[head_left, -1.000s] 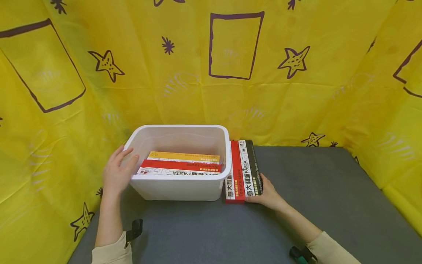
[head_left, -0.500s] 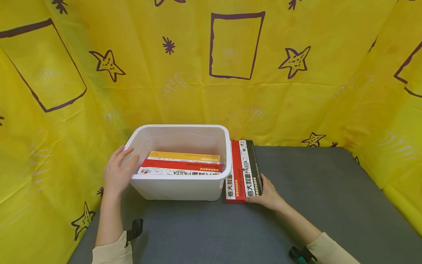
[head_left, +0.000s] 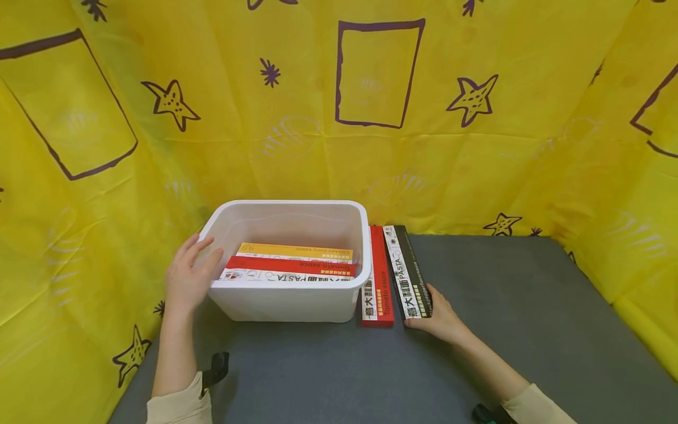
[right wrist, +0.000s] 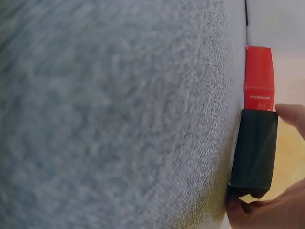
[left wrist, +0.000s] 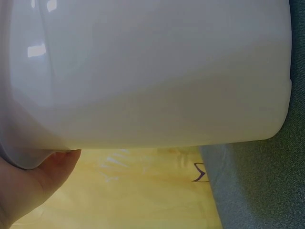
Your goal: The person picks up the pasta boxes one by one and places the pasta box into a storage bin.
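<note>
Near the front end of a black-and-white pasta box point(head_left: 405, 271), my right hand point(head_left: 438, 317) grips it, thumb on the near edge and fingers along the right side. In the right wrist view, the dark end of the pasta box point(right wrist: 255, 150) sits between thumb and fingers. A red-and-white tomato sauce pasta box point(head_left: 382, 282) lies to its left, beside the white plastic bin point(head_left: 286, 303). My left hand point(head_left: 189, 274) holds the bin's left rim; the left wrist view shows fingers point(left wrist: 59, 167) at the rim's outer side. Part of that hand is hidden.
Inside the bin stand a yellow chicken curry box point(head_left: 296, 250) and a red tomato sauce box point(head_left: 288, 266). A dark grey tabletop point(head_left: 339, 371) lies underneath. Yellow printed cloth point(head_left: 296, 159) hangs behind and at both sides.
My right hand has shifted slightly right and tilted the black pasta box's near end away from the red one, opening a narrow gap. The left hand and bin have stayed put.
</note>
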`<state>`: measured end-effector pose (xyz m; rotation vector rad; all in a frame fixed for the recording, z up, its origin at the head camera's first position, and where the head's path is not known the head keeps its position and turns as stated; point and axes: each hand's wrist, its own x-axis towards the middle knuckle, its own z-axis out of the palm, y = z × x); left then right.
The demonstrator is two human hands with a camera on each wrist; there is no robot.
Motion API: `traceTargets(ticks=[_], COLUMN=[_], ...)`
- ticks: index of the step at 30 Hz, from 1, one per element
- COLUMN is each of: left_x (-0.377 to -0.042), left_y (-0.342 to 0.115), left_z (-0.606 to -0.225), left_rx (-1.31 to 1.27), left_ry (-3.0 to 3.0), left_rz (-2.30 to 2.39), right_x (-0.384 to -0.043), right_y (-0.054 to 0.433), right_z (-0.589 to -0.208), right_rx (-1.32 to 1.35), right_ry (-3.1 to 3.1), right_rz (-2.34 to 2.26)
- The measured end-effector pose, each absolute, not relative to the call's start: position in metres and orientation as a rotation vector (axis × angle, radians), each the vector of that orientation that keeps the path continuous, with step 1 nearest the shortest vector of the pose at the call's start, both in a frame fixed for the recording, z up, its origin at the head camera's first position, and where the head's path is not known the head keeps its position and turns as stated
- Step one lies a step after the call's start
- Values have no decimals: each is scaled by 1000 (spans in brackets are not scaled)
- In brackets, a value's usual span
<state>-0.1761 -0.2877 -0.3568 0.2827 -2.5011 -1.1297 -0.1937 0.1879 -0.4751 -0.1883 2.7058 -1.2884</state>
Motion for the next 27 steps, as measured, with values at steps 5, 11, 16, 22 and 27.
traceTargets(ticks=[5, 11, 16, 22, 27], left_x=[-175, -175, -175, -175, -176], left_y=[-289, -288, -288, -288, -288], left_z=[-357, -357, -357, -358, -357], left_rx=[298, 302, 287, 282, 283], left_ry=[-2502, -2495, -2484, -2476, -2483], left_rz=[-1133, -1135, -1122, -1116, -1129], right_x=[-195, -195, -195, -194, -193], right_y=[188, 186, 185, 187, 191], right_z=[-478, -480, -480, -482, -481], right_rx=[-272, -270, -264, -261, -252], right_ry=[2768, 2833, 2868, 2897, 2889], right_rz=[-1255, -1177, -1169, -1188, -1223])
